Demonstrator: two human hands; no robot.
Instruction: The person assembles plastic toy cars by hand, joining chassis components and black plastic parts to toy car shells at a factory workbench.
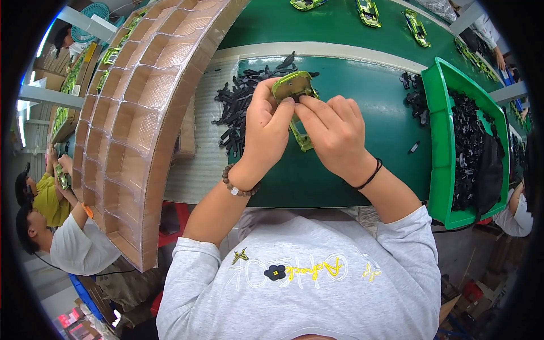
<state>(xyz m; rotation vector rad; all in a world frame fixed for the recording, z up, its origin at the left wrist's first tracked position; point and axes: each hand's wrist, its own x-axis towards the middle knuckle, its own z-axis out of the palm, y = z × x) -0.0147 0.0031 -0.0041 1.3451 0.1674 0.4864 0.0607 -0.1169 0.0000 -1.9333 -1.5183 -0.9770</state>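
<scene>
Above the green work surface [362,187] I hold a lime-green plastic shell [303,137], shaped like a toy car body. My left hand [267,122] is closed round its left edge, thumb pressed toward the middle. The fingers of my right hand [334,127] are bunched and press at the shell's centre, against the left thumb. Whether a small black part is pinched there is hidden by my fingers. Just left of and behind my left hand lies a heap of black plastic parts [235,107].
At left stands a divided cardboard tray [150,147] with clear plastic liners, a few green shells inside. A green bin [439,187] of black parts is at right, a smaller black pile [416,102] beside it. More shells [417,28] lie on the far belt [328,28]. Other people sit nearby.
</scene>
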